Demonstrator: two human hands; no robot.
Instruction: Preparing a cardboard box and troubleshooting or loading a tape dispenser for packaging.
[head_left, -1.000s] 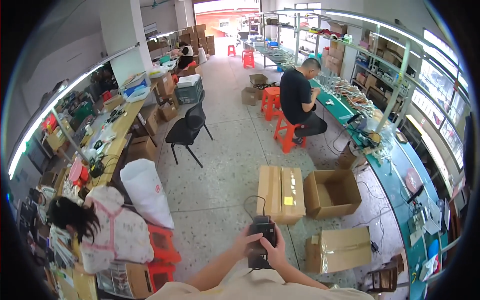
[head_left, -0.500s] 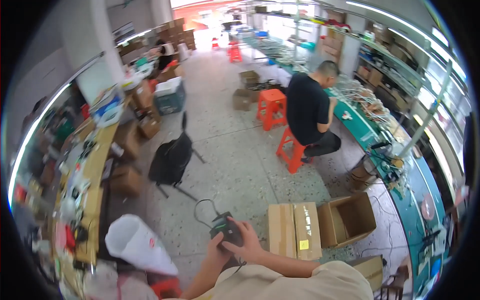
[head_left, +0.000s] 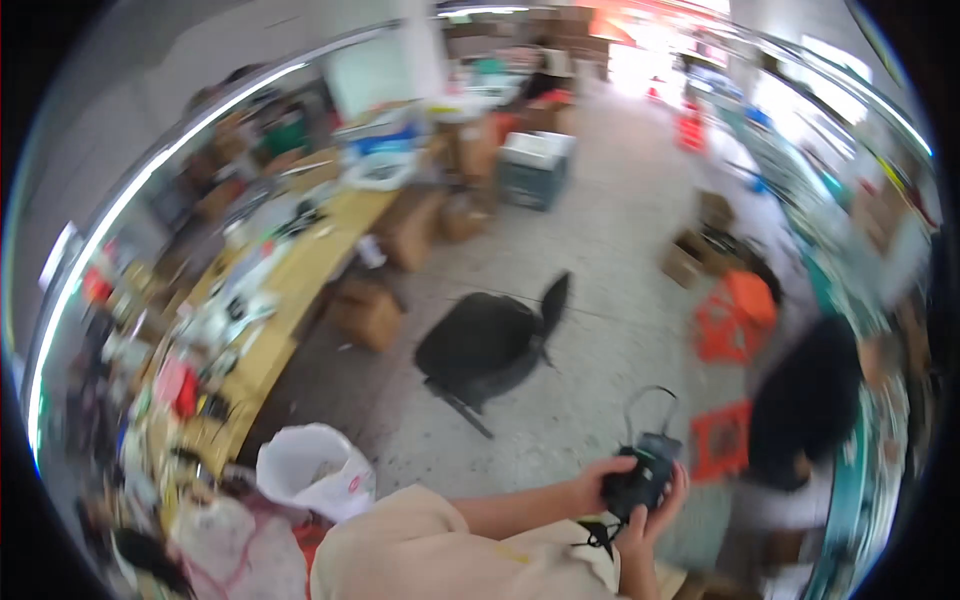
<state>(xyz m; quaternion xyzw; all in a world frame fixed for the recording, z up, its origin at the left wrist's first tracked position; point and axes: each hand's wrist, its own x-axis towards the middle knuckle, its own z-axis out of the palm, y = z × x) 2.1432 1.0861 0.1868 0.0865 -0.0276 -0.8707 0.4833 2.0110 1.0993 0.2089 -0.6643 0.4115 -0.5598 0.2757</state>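
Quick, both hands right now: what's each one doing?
Left hand: closed on the black device, gripping its left side.
Right hand: closed on the same device, holding its right side.

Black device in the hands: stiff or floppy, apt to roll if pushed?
Black device is probably stiff: its body looks blocky and keeps a firm outline between left hand and right hand. That blockiness should also discourage rolling. The thin cable looping off its far end likely flexes and could snag.

Black chair (head_left: pixel 478 343) near red stools (head_left: pixel 736 318)
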